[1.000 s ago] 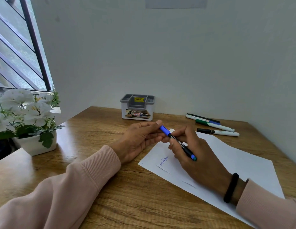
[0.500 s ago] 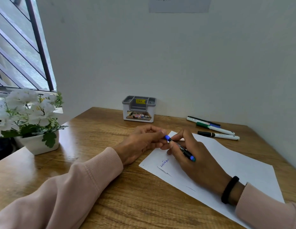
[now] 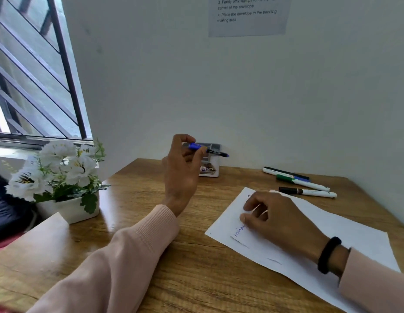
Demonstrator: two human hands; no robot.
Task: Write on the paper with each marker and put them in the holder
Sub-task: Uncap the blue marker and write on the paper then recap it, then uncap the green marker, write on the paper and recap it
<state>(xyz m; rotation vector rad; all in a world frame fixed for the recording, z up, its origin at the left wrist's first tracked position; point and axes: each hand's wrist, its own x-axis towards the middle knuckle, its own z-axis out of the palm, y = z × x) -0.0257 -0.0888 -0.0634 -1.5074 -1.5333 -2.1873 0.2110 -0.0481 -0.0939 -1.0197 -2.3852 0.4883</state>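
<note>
Two hands, and I take them nearest first. My right hand (image 3: 280, 219) rests palm-down on the sheet of paper (image 3: 345, 236) at about four o'clock from the desk's middle, fingers loosely curled and clamped on nothing, just beside a short line of blue writing (image 3: 239, 231). At eleven o'clock from it, my left hand (image 3: 181, 168) is raised off the wooden desk (image 3: 151, 256), wrist upright, thumb and fingertips pinched on the blue marker (image 3: 207, 150), which lies nearly level with its far end pointing to three o'clock. Directly behind it stands the grey-topped marker holder (image 3: 210, 171) against the wall, partly hidden by the hand. Three more markers (image 3: 302, 182) lie together at two o'clock, untouched, well apart from the holder.

I judge the blue marker's writing done and the stowing step in hand. Next I must tip the marker upright and lower it into one of the compartments; which one I cannot tell.
</note>
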